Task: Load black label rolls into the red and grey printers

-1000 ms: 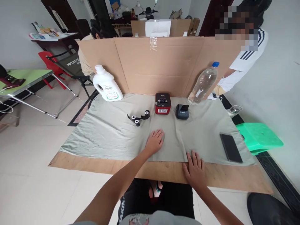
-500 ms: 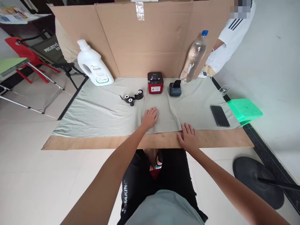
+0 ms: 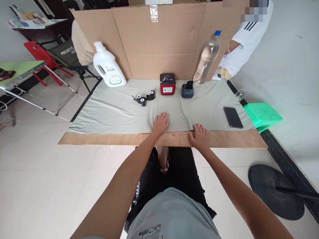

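My left hand (image 3: 161, 122) lies flat and open on the grey-green cloth (image 3: 117, 111) near the table's front edge. Fingers spread and holding nothing, my right hand (image 3: 200, 135) rests where the cloth meets the bare wooden board (image 3: 99, 138). Beyond my left hand lie black tape rolls (image 3: 144, 98) joined by a strip. A red label printer (image 3: 167, 83) and a small dark printer (image 3: 187, 90) stand further back, apart from both hands.
A white detergent jug (image 3: 108, 66) stands back left, a clear water bottle (image 3: 207, 58) back right, against a cardboard screen (image 3: 159, 39). A black phone (image 3: 233, 117) lies at the right. A green stool (image 3: 263, 115) and a person in white (image 3: 241, 46) are beyond the right edge.
The camera has tipped downward and back, so the table sits further off and my lap shows. Both hands stay flat on the cloth's front edge.
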Motion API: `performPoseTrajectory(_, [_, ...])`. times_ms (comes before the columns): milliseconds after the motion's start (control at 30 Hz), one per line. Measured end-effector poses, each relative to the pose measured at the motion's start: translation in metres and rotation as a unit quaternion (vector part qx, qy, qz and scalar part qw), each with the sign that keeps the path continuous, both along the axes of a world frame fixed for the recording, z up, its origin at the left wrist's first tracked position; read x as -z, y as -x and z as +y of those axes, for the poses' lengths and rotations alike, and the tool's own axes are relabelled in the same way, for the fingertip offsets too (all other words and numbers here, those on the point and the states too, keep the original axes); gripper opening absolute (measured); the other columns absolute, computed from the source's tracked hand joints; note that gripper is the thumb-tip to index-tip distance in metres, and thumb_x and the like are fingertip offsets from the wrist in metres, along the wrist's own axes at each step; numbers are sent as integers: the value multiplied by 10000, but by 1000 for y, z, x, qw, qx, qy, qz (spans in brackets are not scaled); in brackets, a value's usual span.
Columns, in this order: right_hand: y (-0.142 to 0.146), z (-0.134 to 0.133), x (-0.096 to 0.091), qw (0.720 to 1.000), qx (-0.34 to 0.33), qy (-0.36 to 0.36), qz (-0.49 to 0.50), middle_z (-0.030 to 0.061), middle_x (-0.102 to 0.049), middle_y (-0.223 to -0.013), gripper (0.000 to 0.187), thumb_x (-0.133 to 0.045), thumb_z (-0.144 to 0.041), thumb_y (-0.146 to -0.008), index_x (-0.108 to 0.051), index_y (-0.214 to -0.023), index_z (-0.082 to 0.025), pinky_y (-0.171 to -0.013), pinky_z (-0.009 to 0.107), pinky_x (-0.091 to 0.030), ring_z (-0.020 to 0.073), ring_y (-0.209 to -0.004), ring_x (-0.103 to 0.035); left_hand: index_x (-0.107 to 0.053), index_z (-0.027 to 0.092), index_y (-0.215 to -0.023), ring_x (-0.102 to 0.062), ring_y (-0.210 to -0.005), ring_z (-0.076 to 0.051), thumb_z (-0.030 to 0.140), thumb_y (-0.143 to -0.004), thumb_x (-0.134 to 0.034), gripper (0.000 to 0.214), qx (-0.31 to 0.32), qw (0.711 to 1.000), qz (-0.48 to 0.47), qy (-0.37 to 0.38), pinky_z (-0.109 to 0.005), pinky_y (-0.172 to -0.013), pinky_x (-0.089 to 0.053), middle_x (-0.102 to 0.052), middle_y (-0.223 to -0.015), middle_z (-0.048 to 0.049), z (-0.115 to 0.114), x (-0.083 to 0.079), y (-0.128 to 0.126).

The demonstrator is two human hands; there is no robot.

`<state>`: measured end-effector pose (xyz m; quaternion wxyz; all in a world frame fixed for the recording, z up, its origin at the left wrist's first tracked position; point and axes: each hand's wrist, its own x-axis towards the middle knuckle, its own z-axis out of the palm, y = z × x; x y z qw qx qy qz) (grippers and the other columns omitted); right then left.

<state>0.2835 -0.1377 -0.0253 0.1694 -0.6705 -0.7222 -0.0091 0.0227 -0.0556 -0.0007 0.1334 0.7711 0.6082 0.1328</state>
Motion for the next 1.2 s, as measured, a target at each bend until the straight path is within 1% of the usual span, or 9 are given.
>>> performPoseTrajectory(133, [0,-3,0,1000,-4,0,12,202,-512,-1630,619,-391,-444,-1036,-538,-1509,-72,-1248,590,-312,390,-1530,-421,-373,149,-1657,-241,-1663,-291,358,-1077,-287,622,-7,1000,4,1,-545,-1372,-170,-294,-1768,-86,-38,1,0])
performPoseTrajectory(300, [1,-6,-4,999,1,6,31,202,-521,-1625,623,-378,-435,-1041,-527,-1516,-61,-1264,578,-306,378,-1540,-421,-392,193,-1652,-280,-1652,-282,414,-1097,-290,607,10,1000,6,13,-546,-1367,-224,-318,-1757,-50,-131,7,26])
performPoseTrajectory(433, [1,-7,-7,999,-3,12,45,218,-523,-1620,634,-383,-429,-1041,-519,-1522,-38,-1274,586,-301,385,-1543,-422,-393,225,-1653,-339,-1630,-276,380,-1098,-327,580,-40,999,-3,-5,-542,-1365,-251,-381,-1729,-56,-196,11,61])
performPoseTrajectory(633, [-1,-12,-5,994,-4,-12,104,237,-582,-1555,608,-438,-438,-1018,-540,-1486,-63,-1262,620,-328,395,-1521,-454,-433,243,-1622,-388,-1604,-292,420,-1104,-359,552,-126,991,-44,10,-633,-1325,-307,-453,-1686,-89,-241,8,121])
performPoseTrajectory(800, [-8,-23,-12,970,35,-40,239,222,-653,-1428,547,-518,-487,-989,-584,-1410,-144,-1161,624,-474,380,-1395,-574,-502,331,-1582,-458,-1555,-327,441,-1059,-463,536,-194,976,-87,-41,-648,-1296,-369,-588,-1587,-63,-280,-1,179])
performPoseTrajectory(900, [-18,-36,-19,958,57,-58,274,181,-692,-1349,441,-551,-467,-989,-627,-1333,-201,-1119,633,-509,367,-1288,-640,-569,450,-1511,-569,-1462,-365,471,-1015,-518,500,-267,959,-97,9,-628,-1122,-583,-571,-1599,-3,-307,-6,198])
performPoseTrajectory(1033, [-17,-42,-24,954,69,-81,281,141,-736,-1185,277,-560,-434,-989,-678,-1171,-261,-1043,654,-547,370,-1145,-687,-702,517,-1336,-687,-1331,-356,435,-959,-594,400,-234,961,-144,-8,-591,-1059,-638,-713,-1426,57,-297,-11,199])
performPoseTrajectory(1100, [-3,-31,-27,949,47,-97,297,127,-741,-1117,232,-551,-413,-996,-681,-1124,-269,-1057,650,-544,356,-1105,-697,-743,493,-1274,-722,-1277,-331,400,-959,-613,353,-200,961,-187,-35,-561,-1087,-625,-759,-1344,53,-261,-18,195])
performPoseTrajectory(1200, [31,13,-34,934,-14,-100,342,126,-746,-1144,231,-537,-396,-1010,-678,-1130,-257,-1103,600,-536,325,-1150,-699,-777,363,-1225,-730,-1254,-311,436,-1004,-568,313,-202,937,-279,-58,-539,-1126,-589,-782,-1299,-17,-172,-38,182])
